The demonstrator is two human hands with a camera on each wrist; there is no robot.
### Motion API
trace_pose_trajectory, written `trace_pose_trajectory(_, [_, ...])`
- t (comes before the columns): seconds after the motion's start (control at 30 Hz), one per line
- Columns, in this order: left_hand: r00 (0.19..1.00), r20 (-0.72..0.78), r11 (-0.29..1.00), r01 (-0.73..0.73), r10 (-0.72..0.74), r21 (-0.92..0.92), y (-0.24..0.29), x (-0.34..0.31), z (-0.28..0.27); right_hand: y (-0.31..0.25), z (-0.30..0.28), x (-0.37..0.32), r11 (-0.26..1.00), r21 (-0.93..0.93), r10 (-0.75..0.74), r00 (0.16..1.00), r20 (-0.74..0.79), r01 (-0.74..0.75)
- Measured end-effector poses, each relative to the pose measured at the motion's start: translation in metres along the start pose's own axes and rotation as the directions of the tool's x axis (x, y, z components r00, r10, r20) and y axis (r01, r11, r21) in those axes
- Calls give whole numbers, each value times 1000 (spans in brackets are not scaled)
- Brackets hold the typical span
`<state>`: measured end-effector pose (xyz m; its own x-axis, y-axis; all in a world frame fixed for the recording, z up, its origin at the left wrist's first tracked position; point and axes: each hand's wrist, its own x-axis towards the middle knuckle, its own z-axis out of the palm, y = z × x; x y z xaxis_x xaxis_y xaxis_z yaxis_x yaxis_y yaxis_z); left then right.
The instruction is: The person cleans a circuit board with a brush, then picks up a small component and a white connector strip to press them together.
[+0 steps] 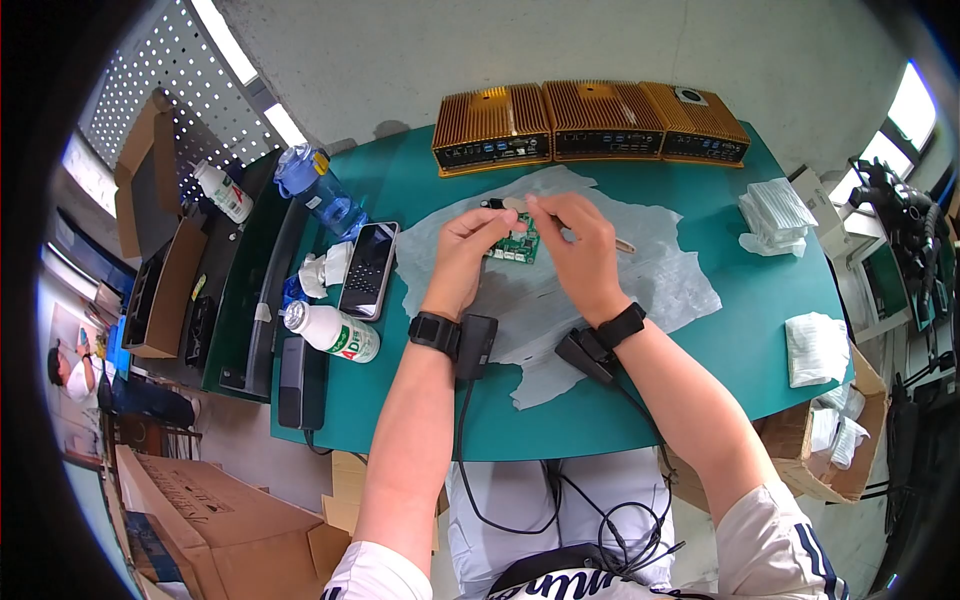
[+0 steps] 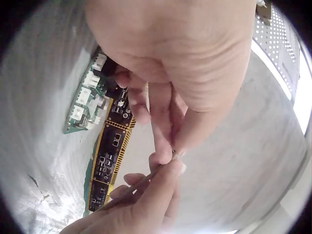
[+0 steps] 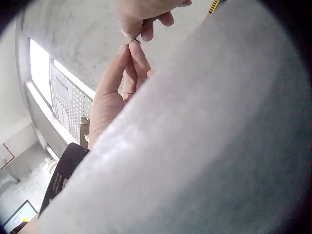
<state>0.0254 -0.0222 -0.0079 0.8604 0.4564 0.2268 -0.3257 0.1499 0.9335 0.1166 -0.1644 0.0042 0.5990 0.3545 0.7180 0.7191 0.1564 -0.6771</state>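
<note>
Left grip (image 1: 463,258): pinching tiny part (image 2: 174,152); right grip (image 1: 582,258): pinching slim tool (image 1: 625,246); circuit board (image 1: 514,247): on pale sheet (image 1: 672,278)

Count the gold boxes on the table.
3, in a row along the table's far edge, beyond the green board: the left box, the middle box and the right box. None there looks hidden.

The nearer white bottle (image 1: 322,328) reads "AD"; script (image 1: 572,583) on the shirt (image 1: 752,545) is unclear.

In head view, circuit board (image 1: 527,248) partly hidden behind left hand (image 1: 465,262), slim rod (image 1: 625,246) mostly hidden behind right hand (image 1: 585,250)
</note>
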Motion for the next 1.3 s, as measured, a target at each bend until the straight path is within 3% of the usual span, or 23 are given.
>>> trace_pose_trajectory(0.23, [1000,-19,1000,-21,21,-22,0,1,1,3,1,1,992,-17,-121,993,13,121])
trace_pose_trajectory(0.47, [998,-52,998,-41,39,-40,4,0,8,-2,0,-1,998,3,-67,996,56,67])
trace_pose_trajectory(0.53, [998,-45,998,-51,49,-48,4,-1,7,2,4,-3,991,130,-33,998,46,26])
trace_pose_trajectory(0.73, [998,-55,999,-30,28,-32,2,2,5,3,3,-4,992,122,26,996,90,-37])
trace_pose_trajectory(0.87, [998,-55,999,-42,40,-31,3,2,5,0,3,-3,985,172,10,996,85,-25])
trace_pose_trajectory(1.03, [997,-47,997,-68,66,-41,-3,3,-1,-5,-1,-2,996,49,-80,990,116,75])
trace_pose_trajectory(1.3, [998,-33,998,-49,48,-50,-2,3,-1,-3,1,-3,996,77,-59,991,123,49])
